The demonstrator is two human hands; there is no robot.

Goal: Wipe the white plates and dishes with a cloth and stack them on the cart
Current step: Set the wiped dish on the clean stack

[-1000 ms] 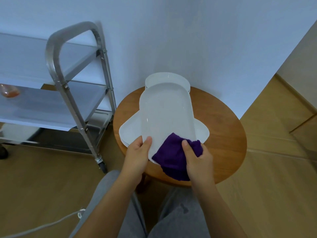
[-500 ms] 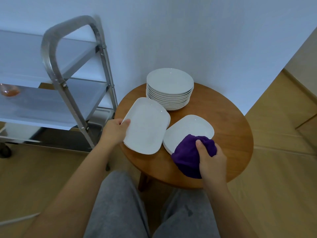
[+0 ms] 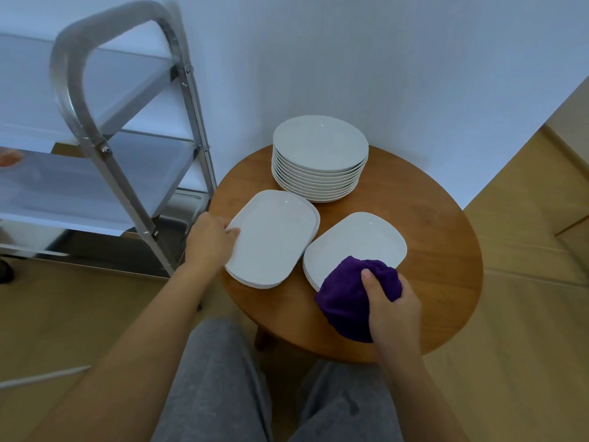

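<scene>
My left hand (image 3: 210,239) grips the left edge of a white oblong dish (image 3: 274,237), which lies on top of others like it at the left of the round wooden table (image 3: 439,250). My right hand (image 3: 393,309) holds a bunched purple cloth (image 3: 350,296) over the near corner of a short stack of white square plates (image 3: 360,242). A tall stack of round white plates (image 3: 320,154) stands at the back of the table. The metal cart (image 3: 127,173) is to the left.
The cart's shelves (image 3: 79,189) hold a small orange thing (image 3: 9,157) at the far left edge. The cart's upright post stands close to the table's left rim. A white wall lies behind, wooden floor around, and my grey-trousered legs below.
The oblong dish went from upright in front of me, under the cloth, down to the left of the table. My right hand carried the cloth to the square plates.
</scene>
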